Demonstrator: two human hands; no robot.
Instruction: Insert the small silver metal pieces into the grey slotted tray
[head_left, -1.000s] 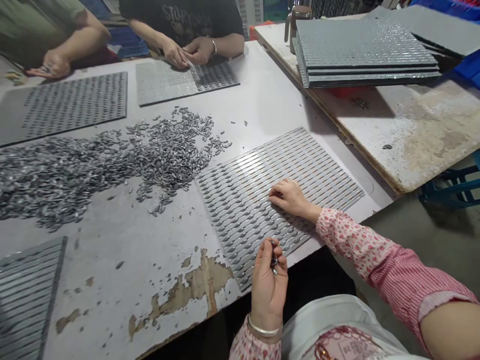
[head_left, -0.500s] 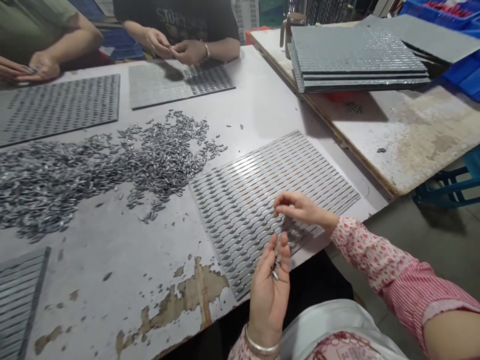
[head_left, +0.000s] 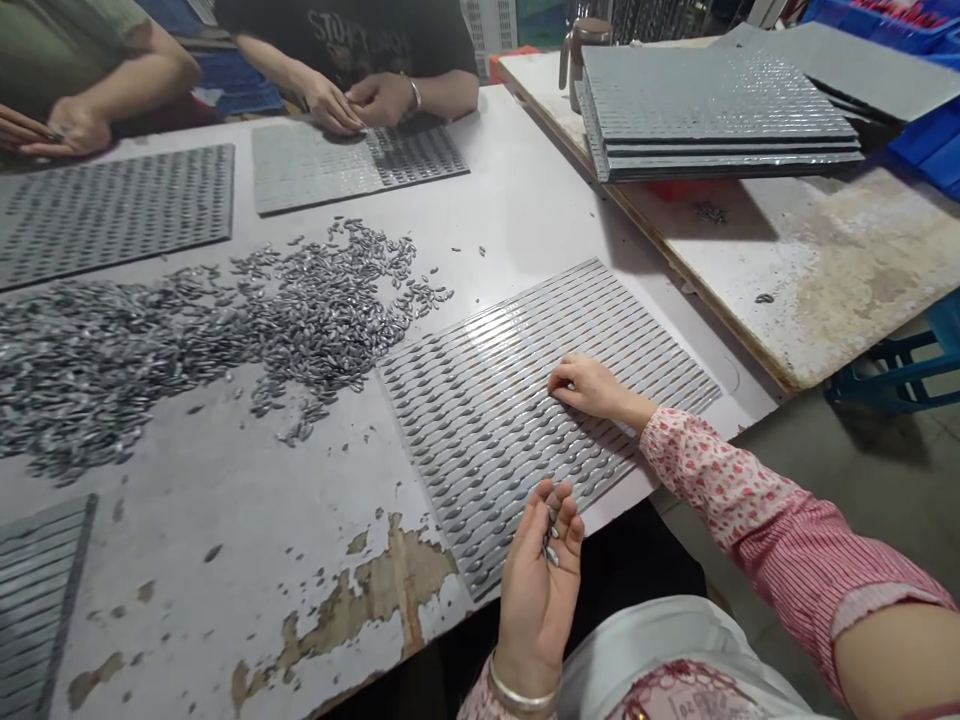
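Note:
My left hand is cupped palm up near the table's front edge, with a few small grey spindle-shaped metal pieces lying in its curled fingers. My right hand is closed in a pinch, fingertips down at the grooved board. Whatever those fingertips hold is hidden. Parallel grooves run across the board. Rows of the same metal pieces fill its left and near part, while grooves at the far right show bare. A large heap of loose metal pieces lies left of the board.
Two co-workers sit across the table, hands over their own boards. A side table at right bears a stack of grooved boards and a brown-lidded jug. Another board lies at the left front. A blue stool stands at right.
My right hand has moved slightly away from me and down onto the board, its fingers closing together. My left fingers have curled a little more. One co-worker's hands have lowered toward their board.

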